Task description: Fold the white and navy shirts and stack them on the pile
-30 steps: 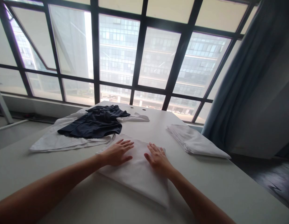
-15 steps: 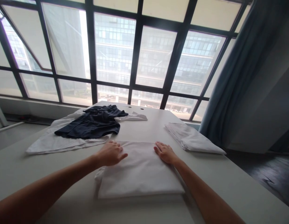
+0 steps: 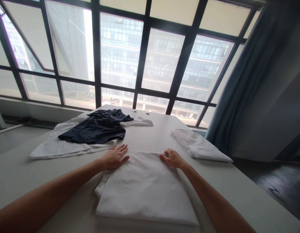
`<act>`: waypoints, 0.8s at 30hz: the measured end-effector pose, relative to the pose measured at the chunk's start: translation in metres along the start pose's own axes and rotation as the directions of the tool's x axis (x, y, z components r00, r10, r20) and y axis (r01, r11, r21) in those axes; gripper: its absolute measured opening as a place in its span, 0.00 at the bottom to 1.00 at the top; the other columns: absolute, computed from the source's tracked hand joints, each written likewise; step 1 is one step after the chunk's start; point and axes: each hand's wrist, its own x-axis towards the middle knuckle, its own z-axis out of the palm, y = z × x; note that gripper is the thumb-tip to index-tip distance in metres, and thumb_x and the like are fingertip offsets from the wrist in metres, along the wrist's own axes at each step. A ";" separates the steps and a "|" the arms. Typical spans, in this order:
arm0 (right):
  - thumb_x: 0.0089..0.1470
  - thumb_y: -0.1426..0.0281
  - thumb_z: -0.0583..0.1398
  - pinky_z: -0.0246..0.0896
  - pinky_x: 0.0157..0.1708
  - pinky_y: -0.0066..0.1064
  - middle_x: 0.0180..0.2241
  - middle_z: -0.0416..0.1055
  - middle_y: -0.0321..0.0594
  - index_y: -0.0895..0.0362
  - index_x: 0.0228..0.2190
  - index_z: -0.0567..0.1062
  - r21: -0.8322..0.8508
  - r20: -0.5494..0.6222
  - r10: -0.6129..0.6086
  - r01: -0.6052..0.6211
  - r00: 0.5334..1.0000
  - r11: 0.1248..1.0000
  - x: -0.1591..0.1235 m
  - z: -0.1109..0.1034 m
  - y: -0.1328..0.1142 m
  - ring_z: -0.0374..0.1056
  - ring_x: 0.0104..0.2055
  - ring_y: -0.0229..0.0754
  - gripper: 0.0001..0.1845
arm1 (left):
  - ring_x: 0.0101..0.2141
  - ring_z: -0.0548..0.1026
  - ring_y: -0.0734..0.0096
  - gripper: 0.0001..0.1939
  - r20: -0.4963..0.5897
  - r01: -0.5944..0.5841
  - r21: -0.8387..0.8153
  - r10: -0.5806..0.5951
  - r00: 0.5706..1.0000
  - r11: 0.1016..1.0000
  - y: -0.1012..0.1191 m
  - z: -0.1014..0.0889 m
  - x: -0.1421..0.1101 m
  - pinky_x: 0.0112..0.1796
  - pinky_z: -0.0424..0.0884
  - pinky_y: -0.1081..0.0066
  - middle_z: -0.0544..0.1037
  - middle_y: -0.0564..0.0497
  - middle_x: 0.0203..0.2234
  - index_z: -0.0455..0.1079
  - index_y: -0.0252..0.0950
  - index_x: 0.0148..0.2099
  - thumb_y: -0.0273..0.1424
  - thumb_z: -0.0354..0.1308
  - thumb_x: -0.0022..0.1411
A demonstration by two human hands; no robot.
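A folded white garment (image 3: 147, 191) lies on the white table in front of me, its near edge close to the bottom of the view. My left hand (image 3: 116, 156) rests flat on its far left corner with the fingers spread. At the far right corner, my right hand (image 3: 172, 158) has its fingers curled over the edge, the thumb on top, pinching the cloth. A looser layer of white fabric (image 3: 101, 186) sticks out along the garment's left side.
Dark navy clothing (image 3: 96, 127) lies on spread white cloth (image 3: 48, 147) at the back left. Another folded white garment (image 3: 200, 145) sits near the right edge of the table (image 3: 251, 197). Large windows and a blue curtain (image 3: 239, 87) stand behind.
The folded garment has shifted toward me, its near edge lower in view. My right hand has gone from lying flat to curling its fingers around the far edge. My left hand's fingers are more spread.
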 end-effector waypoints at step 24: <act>0.63 0.61 0.55 0.62 0.38 0.38 0.41 0.75 0.67 0.72 0.42 0.79 0.169 -0.462 0.530 -0.516 0.711 0.840 0.093 -0.203 0.191 0.73 0.45 0.56 0.25 | 0.63 0.62 0.54 0.24 -0.122 0.042 -0.115 -0.056 0.991 0.992 -0.012 0.008 0.008 0.63 0.56 0.53 0.65 0.42 0.63 0.67 0.37 0.62 0.42 0.46 0.71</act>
